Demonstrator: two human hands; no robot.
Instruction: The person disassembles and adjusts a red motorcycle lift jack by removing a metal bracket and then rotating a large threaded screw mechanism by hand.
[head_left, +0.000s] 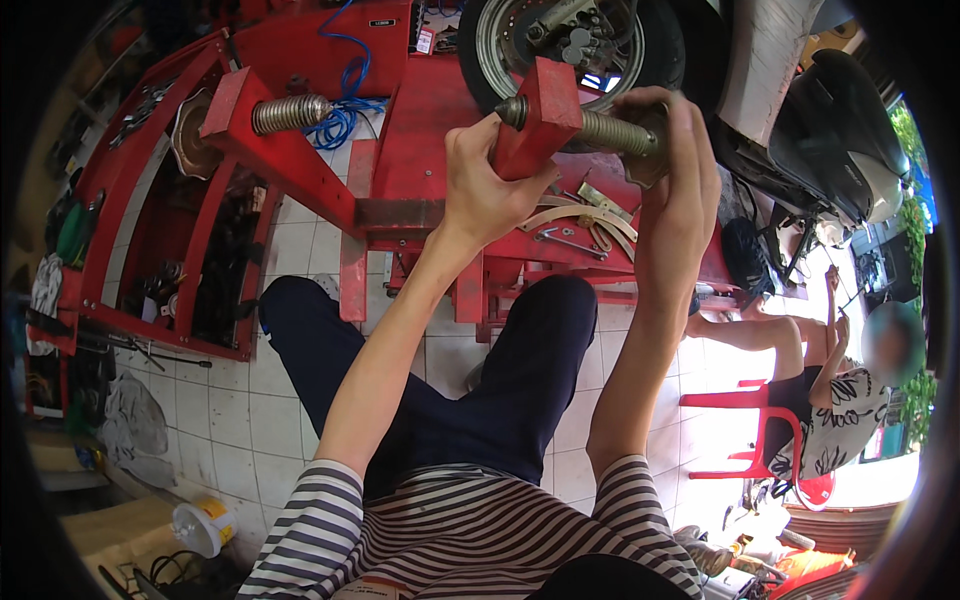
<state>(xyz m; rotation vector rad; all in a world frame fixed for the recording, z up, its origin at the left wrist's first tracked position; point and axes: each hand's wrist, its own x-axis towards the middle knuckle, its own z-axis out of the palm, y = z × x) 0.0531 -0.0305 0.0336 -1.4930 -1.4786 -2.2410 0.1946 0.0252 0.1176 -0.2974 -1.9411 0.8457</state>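
Observation:
My left hand (482, 185) is wrapped round the lower part of a red metal clamp arm (540, 115), thumb and fingers on either side. Through the top of this arm runs a thick threaded screw (615, 132), its pointed tip sticking out on the left. At the screw's right end is a wavy-edged metal handwheel (650, 158), and my right hand (685, 160) closes round it, hiding part of its rim. To the left stands a matching red arm (285, 165) with its own screw (290, 114) and handwheel (192, 135), touched by neither hand.
A motorcycle wheel (480, 60) stands just beyond the clamp. Wrenches (570, 242) and curved pieces lie on the red stand (425, 120). A red tool shelf (150, 325) is at left, near a blue hose (345, 125). At right, a person (850, 400) sits on a red chair (765, 430).

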